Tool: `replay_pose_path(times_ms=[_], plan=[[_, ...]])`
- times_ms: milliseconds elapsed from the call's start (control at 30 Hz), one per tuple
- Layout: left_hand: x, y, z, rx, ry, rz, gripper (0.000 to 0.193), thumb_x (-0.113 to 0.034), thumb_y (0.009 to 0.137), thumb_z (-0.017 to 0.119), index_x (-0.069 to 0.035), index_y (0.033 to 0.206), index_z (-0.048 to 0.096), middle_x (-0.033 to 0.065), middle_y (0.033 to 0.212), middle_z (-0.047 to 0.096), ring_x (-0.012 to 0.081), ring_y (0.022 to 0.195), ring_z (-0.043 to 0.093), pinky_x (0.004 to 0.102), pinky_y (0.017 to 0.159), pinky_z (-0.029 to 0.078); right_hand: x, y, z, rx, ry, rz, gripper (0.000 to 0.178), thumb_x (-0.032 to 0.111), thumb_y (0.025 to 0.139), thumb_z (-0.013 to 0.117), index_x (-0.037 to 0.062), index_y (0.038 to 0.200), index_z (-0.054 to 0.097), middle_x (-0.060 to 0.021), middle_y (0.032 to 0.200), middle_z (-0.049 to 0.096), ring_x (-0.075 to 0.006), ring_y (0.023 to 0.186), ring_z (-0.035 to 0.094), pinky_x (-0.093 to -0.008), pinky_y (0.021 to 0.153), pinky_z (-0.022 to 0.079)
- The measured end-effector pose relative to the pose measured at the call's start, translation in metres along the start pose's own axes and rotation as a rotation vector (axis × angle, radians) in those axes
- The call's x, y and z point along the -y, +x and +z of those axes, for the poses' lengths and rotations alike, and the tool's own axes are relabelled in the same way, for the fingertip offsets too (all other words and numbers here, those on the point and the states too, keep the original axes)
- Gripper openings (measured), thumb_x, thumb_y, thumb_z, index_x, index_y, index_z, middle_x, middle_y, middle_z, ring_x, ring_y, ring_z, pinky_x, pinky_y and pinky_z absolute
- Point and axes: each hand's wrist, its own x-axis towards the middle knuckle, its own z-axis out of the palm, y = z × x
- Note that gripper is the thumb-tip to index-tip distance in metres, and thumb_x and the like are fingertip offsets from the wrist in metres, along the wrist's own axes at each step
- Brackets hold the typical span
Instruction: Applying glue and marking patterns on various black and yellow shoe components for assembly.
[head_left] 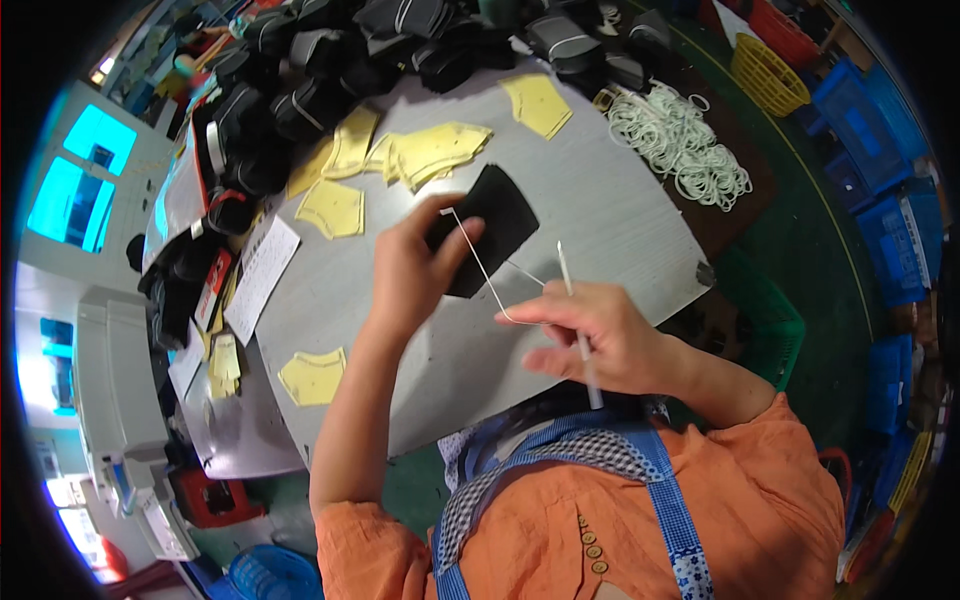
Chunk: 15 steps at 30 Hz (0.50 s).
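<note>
My left hand (420, 262) grips a dark stack of cut pieces (505, 215), thumb on top, above the grey table. A thin white rubber band (484, 268) runs from the stack to my right hand (610, 335), whose extended fingers pull it out into a loop. A slim white pen (566, 270) is tucked between the fingers of that same hand, its tip pointing away from me. Whether the pieces are cloth or another sheet material, I cannot tell.
Yellow paper patterns (430, 152) lie across the grey table (620, 230). Dark banded bundles (410, 30) are heaped along its far and left edges. White rubber bands (675, 140) pile up at the right. A green crate (770, 325) and blue bins (870, 120) stand beyond.
</note>
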Motion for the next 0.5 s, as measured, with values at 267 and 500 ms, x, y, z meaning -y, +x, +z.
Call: replay_pose_path(times_ms=[267, 500], plan=[[-0.025, -0.012, 0.009, 0.768, -0.487, -0.074, 0.037, -0.03, 0.086, 0.076, -0.001, 0.107, 0.066, 0.0013, 0.087, 0.064, 0.0113, 0.077, 0.056, 0.0277, 0.07, 0.048, -0.057, 0.029, -0.035, 0.023, 0.563, 0.25, 0.016, 0.015, 0.085, 0.068, 0.0031, 0.09, 0.06, 0.0003, 0.068, 0.053, -0.0129, 0.061, 0.051, -0.0276, 0.056, 0.042], [0.012, -0.014, 0.026, 0.181, -0.43, -0.25, 0.029, -0.03, 0.088, 0.071, -0.003, 0.097, 0.068, 0.0099, 0.075, 0.068, 0.0181, 0.067, 0.067, 0.0323, 0.061, 0.052, 0.008, 0.008, -0.008, -0.071, -0.138, 0.29, 0.023, 0.009, 0.085, 0.071, 0.0003, 0.103, 0.06, -0.0088, 0.081, 0.066, -0.0176, 0.068, 0.063, -0.029, 0.065, 0.05]])
